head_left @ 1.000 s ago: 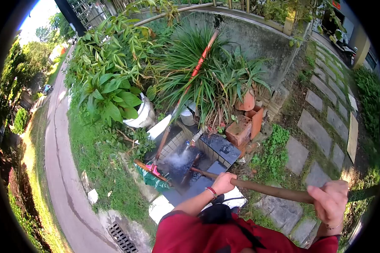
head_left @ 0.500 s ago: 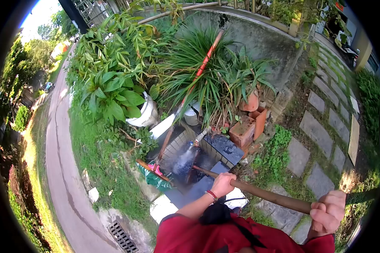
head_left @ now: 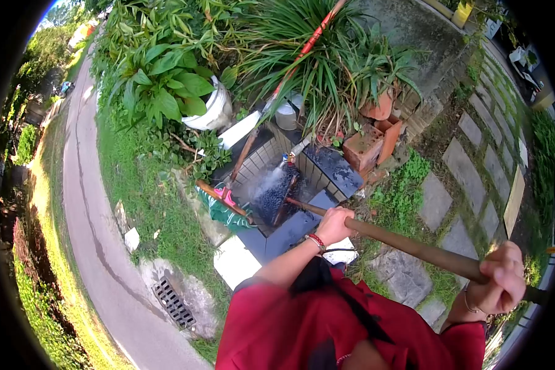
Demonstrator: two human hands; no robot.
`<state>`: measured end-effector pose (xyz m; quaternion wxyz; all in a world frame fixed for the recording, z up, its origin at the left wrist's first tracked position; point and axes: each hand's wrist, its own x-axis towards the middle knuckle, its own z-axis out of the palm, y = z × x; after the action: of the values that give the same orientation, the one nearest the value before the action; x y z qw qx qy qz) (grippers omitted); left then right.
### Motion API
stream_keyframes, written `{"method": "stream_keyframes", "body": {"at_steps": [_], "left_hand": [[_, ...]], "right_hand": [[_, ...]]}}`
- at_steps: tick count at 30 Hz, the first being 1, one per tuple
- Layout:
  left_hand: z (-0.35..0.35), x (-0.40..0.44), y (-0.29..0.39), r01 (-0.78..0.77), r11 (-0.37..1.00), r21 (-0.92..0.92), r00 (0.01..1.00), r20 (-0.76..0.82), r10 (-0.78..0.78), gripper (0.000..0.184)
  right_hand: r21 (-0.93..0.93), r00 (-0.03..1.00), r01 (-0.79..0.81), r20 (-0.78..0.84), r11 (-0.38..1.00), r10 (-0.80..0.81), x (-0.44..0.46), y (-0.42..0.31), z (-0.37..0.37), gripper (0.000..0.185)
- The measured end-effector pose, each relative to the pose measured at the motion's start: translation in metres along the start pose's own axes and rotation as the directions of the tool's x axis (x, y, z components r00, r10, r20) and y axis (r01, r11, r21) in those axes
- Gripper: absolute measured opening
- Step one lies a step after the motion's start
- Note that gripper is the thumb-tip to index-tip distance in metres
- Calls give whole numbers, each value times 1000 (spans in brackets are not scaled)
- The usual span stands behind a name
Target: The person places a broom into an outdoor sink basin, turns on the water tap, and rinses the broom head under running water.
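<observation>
My left hand [head_left: 334, 225], with a red bracelet at the wrist, is wrapped round the middle of a long wooden broom handle [head_left: 407, 246]. Higher up the same handle, toward the right edge, my right hand [head_left: 502, 277] is closed on it. The handle slants down into a low tiled basin [head_left: 262, 148]. There the broom head [head_left: 277, 196], a brown bar with dark bristles, lies under water spraying from a tap [head_left: 289, 158]; spray blurs its outline. Beside the basin leans a second long-handled broom with a pink bracket [head_left: 226, 196] and green bristles [head_left: 219, 213].
A white pot [head_left: 211, 110] with a leafy plant stands behind the basin. Red bricks [head_left: 362, 148] are stacked at its right. Stepping stones [head_left: 465, 169] run along the right; a drain grate [head_left: 173, 302] and a paved path [head_left: 98, 234] lie left.
The view has tilted down, so the basin and plants sit higher in the picture. Both hands keep their hold on the broom handle, and water keeps running over the broom head.
</observation>
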<state>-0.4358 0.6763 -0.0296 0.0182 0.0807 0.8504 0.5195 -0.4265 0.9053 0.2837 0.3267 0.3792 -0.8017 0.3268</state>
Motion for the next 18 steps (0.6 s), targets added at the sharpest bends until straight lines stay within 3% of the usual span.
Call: {"method": "stream_keyframes", "body": {"at_steps": [2,4,7,9,11,13,16,18], "left_hand": [[12,4,-51,131,986,102,990,43,-136,7],[8,6,-49,119,988,94,990,59,-125,6],[2,6,-7,23,994,108,1000,9,-24,6],[-8,7,23,2,998,57,1000,3,-2,5],[-11,10,27,-34,999,25,999,20,33,5],[-7,15,-2,11,1000,18,999,46,-12,4],[7,23,-61,134,990,32,979,152,-137,3],[25,27,-74,152,986,69,981,113,-159,4]], "right_hand": [[-49,992,0,128,999,7,3,4,32,22],[-108,965,115,248,987,-85,4,15,26,21],[-146,993,71,105,987,-56,16,10,-17,14],[-60,997,63,59,996,-59,21,13,-53,18],[41,998,37,-51,998,-35,17,19,-55,21],[-76,999,25,-38,997,-28,18,17,-4,21],[-244,911,233,392,941,-124,23,30,37,25],[-276,875,217,481,936,-61,15,41,28,25]]}}
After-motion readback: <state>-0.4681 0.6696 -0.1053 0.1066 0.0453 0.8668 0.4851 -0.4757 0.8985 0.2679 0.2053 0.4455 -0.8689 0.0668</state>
